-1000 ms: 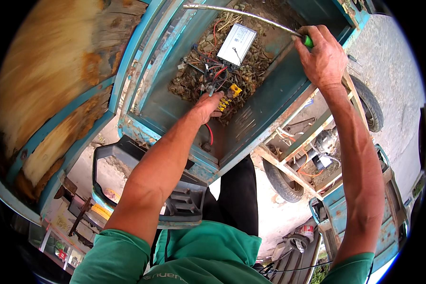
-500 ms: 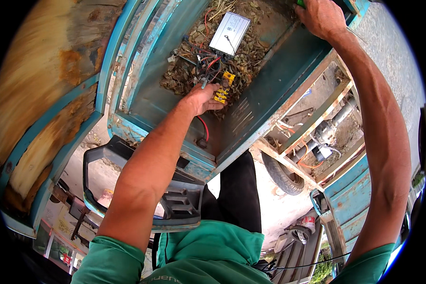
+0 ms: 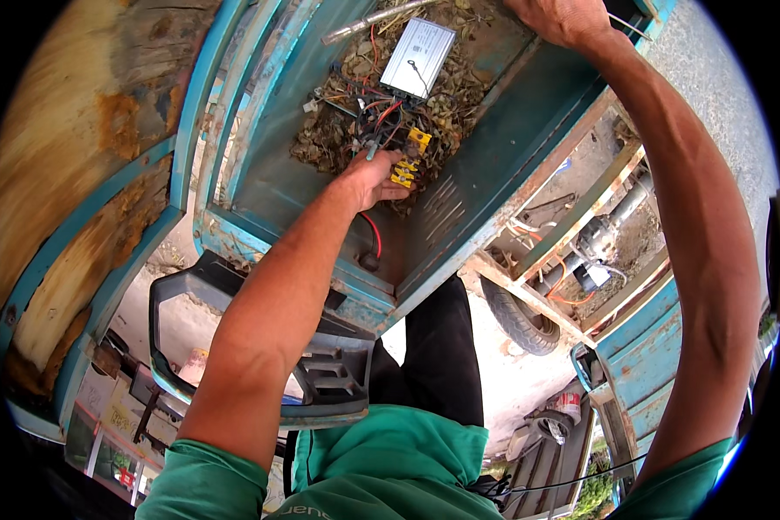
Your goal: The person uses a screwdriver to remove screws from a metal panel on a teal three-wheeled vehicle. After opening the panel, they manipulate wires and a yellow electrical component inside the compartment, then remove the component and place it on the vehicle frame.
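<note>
My left hand (image 3: 373,178) reaches into the teal metal box, thumb above and fingers below a yellow terminal block (image 3: 405,173) with metal contacts. Dark and red wires (image 3: 386,121) bunch just beyond the thumb, and a small pale-blue piece (image 3: 372,152) shows beside it. My right hand (image 3: 563,16) is at the box's far right corner, its fingertips cut off by the top edge. A thin metal shaft (image 3: 630,27) sticks out behind its wrist side; the screwdriver's green handle shows only in the earlier picture. A silver finned controller box (image 3: 419,59) lies past the wires.
Dry leaves (image 3: 459,95) litter the teal box (image 3: 494,147). A metal rod (image 3: 381,19) crosses its far left side. A red cable (image 3: 372,234) runs along its floor. Below are a black plastic frame (image 3: 329,373) and a tyre (image 3: 524,321); a wooden panel (image 3: 69,130) stands left.
My right hand has moved up and left, and the green handle has left the picture. A metal rod has come into view at the far left. My left hand keeps its place.
</note>
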A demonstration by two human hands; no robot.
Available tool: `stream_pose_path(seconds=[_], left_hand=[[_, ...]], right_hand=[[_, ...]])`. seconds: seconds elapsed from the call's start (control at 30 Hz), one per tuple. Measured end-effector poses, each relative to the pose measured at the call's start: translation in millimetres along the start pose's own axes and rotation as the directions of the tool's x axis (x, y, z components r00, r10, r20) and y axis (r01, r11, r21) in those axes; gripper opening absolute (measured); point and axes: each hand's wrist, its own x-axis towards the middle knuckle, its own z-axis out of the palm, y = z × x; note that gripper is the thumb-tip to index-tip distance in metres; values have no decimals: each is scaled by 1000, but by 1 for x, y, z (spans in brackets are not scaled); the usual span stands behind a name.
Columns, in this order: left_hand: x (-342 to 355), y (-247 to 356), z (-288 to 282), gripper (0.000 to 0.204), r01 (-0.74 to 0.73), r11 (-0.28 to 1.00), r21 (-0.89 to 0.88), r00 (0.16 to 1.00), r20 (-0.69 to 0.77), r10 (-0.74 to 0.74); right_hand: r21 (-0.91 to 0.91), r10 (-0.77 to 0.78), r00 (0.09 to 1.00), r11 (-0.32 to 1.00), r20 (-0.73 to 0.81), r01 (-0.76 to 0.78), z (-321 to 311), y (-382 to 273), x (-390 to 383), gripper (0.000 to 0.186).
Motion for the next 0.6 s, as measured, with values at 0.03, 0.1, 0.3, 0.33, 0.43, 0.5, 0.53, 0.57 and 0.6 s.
stream_pose_path(seconds=[0.03,0.1,0.3,0.33,0.43,0.5,0.53,0.57,0.6], left_hand=[[0,0,1,29,2,1000,8,1000,-6,-2],[-1,1,4,29,13,999,40,1000,-18,-13],[-7,4,7,32,31,996,88,999,-36,-28],[-5,3,6,32,31,996,86,999,-32,-28],[1,1,5,32,23,996,87,1000,-19,-22],[2,1,4,32,24,996,85,999,-28,-22],[2,1,4,32,22,996,82,999,-30,-20],[2,0,3,32,33,996,86,999,-38,-30],[1,-2,2,32,43,995,89,998,-46,-39]], right_hand=[[8,-45,999,999,-26,46,0,2,0,27],[43,-143,986,988,-86,147,-4,5,2,27],[276,-176,944,927,-280,254,-1,3,13,23],[275,-165,934,927,-317,257,2,4,14,23],[393,89,954,919,-286,32,8,10,12,23],[611,322,947,754,-21,-243,-3,0,8,30],[732,370,928,620,44,-283,-4,-2,5,31],[826,406,907,467,117,-315,-1,-2,1,31],[892,426,884,298,195,-340,-1,-5,-3,32]])
